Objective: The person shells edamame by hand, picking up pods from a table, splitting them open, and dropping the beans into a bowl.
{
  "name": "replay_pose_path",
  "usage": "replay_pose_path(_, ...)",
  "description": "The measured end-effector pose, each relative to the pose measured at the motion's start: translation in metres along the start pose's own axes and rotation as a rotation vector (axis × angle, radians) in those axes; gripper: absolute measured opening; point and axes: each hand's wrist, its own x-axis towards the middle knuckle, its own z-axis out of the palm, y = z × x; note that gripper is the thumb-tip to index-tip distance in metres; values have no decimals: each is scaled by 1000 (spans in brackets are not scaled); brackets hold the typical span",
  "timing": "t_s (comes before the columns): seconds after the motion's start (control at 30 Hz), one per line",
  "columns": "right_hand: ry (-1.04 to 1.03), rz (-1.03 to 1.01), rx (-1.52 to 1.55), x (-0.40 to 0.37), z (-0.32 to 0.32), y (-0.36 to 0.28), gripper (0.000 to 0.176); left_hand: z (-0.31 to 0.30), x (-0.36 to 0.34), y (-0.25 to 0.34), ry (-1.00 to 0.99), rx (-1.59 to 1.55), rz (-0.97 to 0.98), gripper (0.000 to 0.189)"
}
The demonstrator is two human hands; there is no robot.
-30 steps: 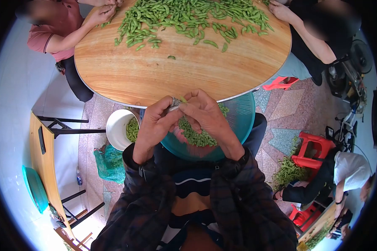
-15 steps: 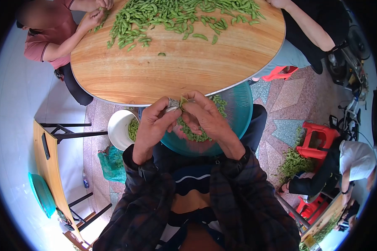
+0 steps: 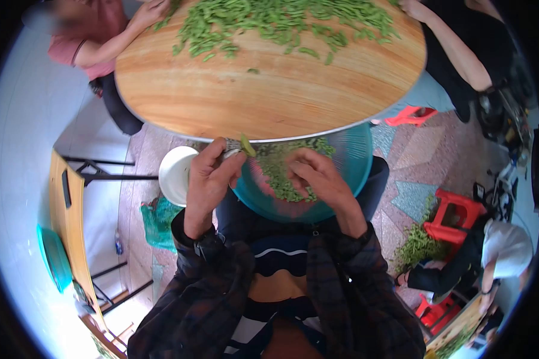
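Observation:
Between the thumb and fingers of my left hand (image 3: 206, 182) is a green pod (image 3: 247, 146), its end sticking up at the fingertips. A greyish wrap or tool, too small to make out, shows at the same fingers. My right hand (image 3: 323, 179) hovers apart from it over the teal basin (image 3: 363, 179), fingers curled and slightly spread, with nothing visible in them. Shelled green beans (image 3: 287, 179) lie in the basin on my lap. The wooden table (image 3: 269, 102) is just beyond my hands, with a heap of green pods (image 3: 245, 21) at its far side.
A white bucket (image 3: 175, 179) and a green mesh bag (image 3: 157, 224) are on the floor at left. One person sits at the table's left, another at its right. Red stools (image 3: 455, 218), plants (image 3: 419, 245) and a bent-over person are at lower right.
My right hand has drawn away from my left hand to the right. The pod now shows clearly at my left fingertips. The view has shifted slightly.

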Motion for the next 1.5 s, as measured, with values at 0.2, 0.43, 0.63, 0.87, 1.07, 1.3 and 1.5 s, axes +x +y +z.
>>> replay_pose_path(0.2, 97, -87, -370, -8, -36, 66, 26, -118, -39, -34, 407, 205, -94, 12)
replay_pose_path(0.43, 100, -211, -919, -14, -47, 74, 27, -216, -61, -156, 588, 322, -266, 26)
replay_pose_path(0.63, 35, -53, -825, -21, -21, 2, 27, -200, -53, -154, 683, 321, -179, 23)
replay_pose_path(0.87, 22, -263, -857, 68, 22, -101, 24, -115, 7, -46, 610, -91, 280, 5)
replay_pose_path(1.07, 153, -855, -1102, 251, 40, -131, 20, -73, 74, -41, 541, 257, 425, 10)
replay_pose_path(1.3, 260, -691, -1411, 350, 77, -135, 21, -57, 91, -33, 621, 403, 509, 14)
replay_pose_path(1.5, 285, -593, -1501, 365, 84, -132, 19, -54, 93, -32, 641, 418, 506, 16)
